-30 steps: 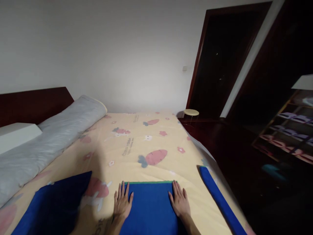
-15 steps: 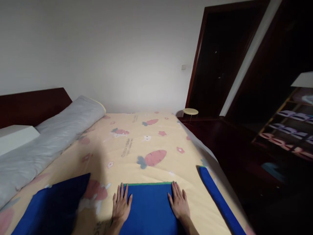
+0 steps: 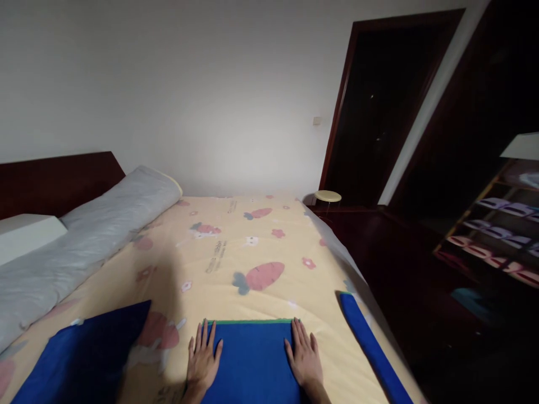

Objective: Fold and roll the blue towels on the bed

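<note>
A blue cloth [image 3: 252, 362] with a green far edge lies flat on the bed in front of me. My left hand [image 3: 202, 357] rests palm down at its far left corner, fingers straight and a little spread. At the far right corner my right hand [image 3: 304, 353] lies flat in the same way, fingertips by the green edge. To the left is another blue cloth [image 3: 84, 350], partly in shadow. On the right lies a narrow strip of folded blue cloth [image 3: 373, 345]. Both hands are open, grasping nothing.
The bed's yellow sheet [image 3: 219, 224] has carrots and rabbits printed on it. A long grey roll of bedding [image 3: 105, 230] and a white box-like thing [image 3: 29, 235] lie at the left. Beyond the bed stand a round stool [image 3: 328, 196] and a shoe rack [image 3: 497, 224].
The view has shifted slightly, so the cloths and hands sit a little lower and further left. Both hands stay flat at the cloth's far corners.
</note>
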The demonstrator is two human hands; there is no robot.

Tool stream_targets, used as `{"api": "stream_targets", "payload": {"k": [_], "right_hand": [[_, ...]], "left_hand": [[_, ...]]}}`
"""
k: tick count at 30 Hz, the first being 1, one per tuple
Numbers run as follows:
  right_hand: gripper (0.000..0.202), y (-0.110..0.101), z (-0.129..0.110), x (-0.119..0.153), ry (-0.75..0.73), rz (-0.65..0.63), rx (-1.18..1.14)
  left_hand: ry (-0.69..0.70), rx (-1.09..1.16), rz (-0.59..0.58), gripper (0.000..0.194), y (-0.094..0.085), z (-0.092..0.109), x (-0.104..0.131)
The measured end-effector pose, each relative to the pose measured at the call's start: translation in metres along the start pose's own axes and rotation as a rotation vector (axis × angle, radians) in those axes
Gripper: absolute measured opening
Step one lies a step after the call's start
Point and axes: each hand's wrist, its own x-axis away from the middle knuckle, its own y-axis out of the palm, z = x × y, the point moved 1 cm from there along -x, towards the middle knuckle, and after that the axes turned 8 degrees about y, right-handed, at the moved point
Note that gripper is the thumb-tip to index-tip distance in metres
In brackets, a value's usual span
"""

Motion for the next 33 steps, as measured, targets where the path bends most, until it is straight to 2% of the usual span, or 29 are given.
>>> {"api": "stream_targets", "payload": {"k": [18,24,27,30,32,33], "right_hand": [[0.068,-0.001,0.001,-0.001,-0.005,0.004,-0.002],[0.067,0.002,0.006,-0.003,0.0,0.018,0.011],[0.066,0.001,0.007,-0.006,0.002,0.004,0.014],[0.065,-0.002,-0.011,-0.005,0.021,0.033,0.008],[0.062,-0.003,-0.039,0.002,-0.045,0.035,-0.032],[0.06,-0.002,-0.056,0.007,-0.121,-0.003,-0.06]], "left_hand": [[0.008,0.045,0.049,0.058,0.006,0.001,0.0],[0.006,0.058,0.034,0.058,0.011,0.0,-0.002],[0.001,0.059,0.003,0.058,0.006,-0.002,-0.004],[0.021,0.057,0.063,0.058,-0.005,0.012,-0.004],[0.14,0.102,0.117,0.057,-0.01,0.036,-0.002],[0.23,0.143,0.105,0.057,-0.01,0.05,-0.001]]}}
